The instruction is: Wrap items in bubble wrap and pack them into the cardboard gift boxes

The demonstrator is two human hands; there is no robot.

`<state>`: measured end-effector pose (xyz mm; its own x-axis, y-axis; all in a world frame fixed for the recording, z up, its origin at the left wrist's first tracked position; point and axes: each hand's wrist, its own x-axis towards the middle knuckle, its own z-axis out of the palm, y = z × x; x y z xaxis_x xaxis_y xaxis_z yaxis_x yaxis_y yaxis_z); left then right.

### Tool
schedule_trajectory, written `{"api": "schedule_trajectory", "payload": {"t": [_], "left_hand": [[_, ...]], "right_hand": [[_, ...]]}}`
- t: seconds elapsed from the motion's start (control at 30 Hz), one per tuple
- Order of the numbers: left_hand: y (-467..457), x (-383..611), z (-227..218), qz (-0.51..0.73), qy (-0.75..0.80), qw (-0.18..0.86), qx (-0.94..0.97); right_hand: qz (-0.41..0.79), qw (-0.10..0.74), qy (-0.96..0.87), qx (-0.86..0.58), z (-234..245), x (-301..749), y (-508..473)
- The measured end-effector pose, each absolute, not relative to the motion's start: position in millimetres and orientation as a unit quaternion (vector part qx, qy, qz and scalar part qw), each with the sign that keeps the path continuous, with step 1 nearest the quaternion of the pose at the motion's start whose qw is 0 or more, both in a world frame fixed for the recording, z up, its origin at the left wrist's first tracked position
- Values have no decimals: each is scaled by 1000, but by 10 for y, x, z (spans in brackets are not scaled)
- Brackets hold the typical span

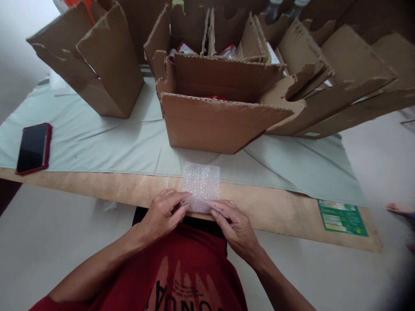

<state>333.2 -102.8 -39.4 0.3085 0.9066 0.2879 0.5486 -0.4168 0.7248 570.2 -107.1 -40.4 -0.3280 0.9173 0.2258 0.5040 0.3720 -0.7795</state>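
Note:
A short strip of clear bubble wrap [201, 179] lies at the table's front edge, its far end flat on the cloth. Its near end is lifted or folded between my two hands. My left hand [165, 211] pinches the left corner of that near end between thumb and fingers. On the other side, my right hand [235, 222] grips the right corner, where a thin pale edge shows between thumb and fingers. Whether anything lies inside the fold I cannot tell.
Straight ahead stands an open cardboard box [220, 125], with several more boxes behind and to its right. A tall box [119, 73] is at the back left. A phone [34, 148] lies far left, a green printed card [343, 218] at right. Someone's foot [398, 210] shows at far right.

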Motion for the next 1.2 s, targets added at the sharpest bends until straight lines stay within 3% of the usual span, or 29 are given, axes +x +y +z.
{"api": "schedule_trajectory", "payload": {"t": [0.1,0.23,0.3,0.5,0.63,0.8,0.93,1.1,1.2], "left_hand": [[-971,3371,-377,339,523,278,731],[-938,3429,-370,319,543,249,736],[-932,3448,-388,312,543,233,744],[-951,3457,-398,304,533,172,771],[-995,3399,-348,319,484,132,804],[-924,3373,-370,333,438,167,818],[-761,3407,-415,326,492,162,791],[-652,3444,-457,309,527,151,777],[-706,3424,-445,363,552,186,727]], "right_hand": [[278,354,-738,-503,-405,5724,-1069],[81,411,-748,-515,-301,5800,-1126],[18,399,-787,-470,-243,5813,-1164],[31,245,-880,-406,-369,5698,-1073],[59,278,-873,-397,-438,5691,-930],[137,313,-851,-399,-329,5703,-798],[40,331,-832,-443,-268,5673,-774],[11,262,-869,-421,-309,5614,-800],[29,252,-871,-421,-381,5586,-730]]}}
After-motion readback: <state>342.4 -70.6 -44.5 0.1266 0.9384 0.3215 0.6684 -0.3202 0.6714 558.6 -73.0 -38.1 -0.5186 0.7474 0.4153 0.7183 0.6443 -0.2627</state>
